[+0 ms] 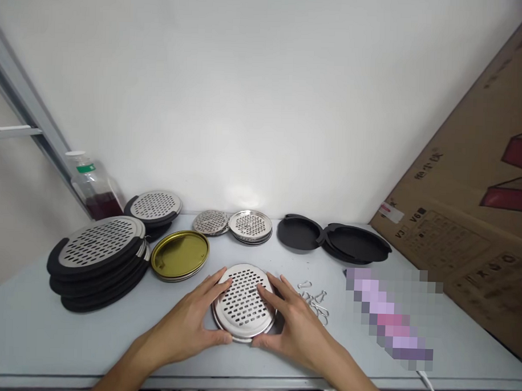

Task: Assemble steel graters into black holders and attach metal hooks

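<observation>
A round metal lid (245,300) with rows of slots lies at the front middle of the table, resting on one or more round metal pieces whose rims show beneath it. My left hand (197,313) curves around its left edge, thumb at the near rim. On the other side my right hand (289,316) grips the right edge, with a finger lying over the slotted face. Several small wire clips (315,301) lie just right of my right hand. Beyond my left hand sits a shallow gold-coloured round tin (180,254), stacked on other round pieces.
Black-rimmed slotted discs (100,244) form a stack at left, with another (155,206) behind. Slotted metal plates (250,225) and black trays (300,232) line the wall. A bottle of dark liquid (99,192) stands back left; a cardboard box (470,214) and a blurred item (389,317) are at right.
</observation>
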Tool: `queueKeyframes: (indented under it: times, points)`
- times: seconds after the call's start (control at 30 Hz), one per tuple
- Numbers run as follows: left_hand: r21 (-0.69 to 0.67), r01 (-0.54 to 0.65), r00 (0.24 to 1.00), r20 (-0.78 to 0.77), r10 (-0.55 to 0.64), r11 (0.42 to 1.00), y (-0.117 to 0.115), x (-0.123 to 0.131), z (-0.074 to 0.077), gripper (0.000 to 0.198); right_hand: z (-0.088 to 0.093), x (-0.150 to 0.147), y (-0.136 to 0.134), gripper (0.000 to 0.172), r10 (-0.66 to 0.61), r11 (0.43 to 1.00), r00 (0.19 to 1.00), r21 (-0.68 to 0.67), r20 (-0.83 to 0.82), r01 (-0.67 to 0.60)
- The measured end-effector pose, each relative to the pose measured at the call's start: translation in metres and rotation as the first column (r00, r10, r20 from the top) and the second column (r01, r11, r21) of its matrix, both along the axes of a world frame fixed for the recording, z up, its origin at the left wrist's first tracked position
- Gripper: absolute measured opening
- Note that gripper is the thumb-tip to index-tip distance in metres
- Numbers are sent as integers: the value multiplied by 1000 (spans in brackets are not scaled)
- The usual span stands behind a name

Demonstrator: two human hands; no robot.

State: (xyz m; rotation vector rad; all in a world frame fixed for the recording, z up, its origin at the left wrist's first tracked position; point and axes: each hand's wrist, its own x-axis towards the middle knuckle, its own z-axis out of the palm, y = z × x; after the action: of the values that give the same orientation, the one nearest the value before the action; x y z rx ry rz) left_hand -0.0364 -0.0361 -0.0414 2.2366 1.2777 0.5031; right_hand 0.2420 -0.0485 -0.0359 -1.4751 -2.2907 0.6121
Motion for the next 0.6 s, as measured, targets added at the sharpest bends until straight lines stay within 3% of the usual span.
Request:
queueKeyframes:
  times: [0.6]
  points:
    - [12, -11, 997, -70, 12, 1000, -2, 1, -4, 91, -6, 7, -2, 91, -10, 995, 1000, -98, -14, 9]
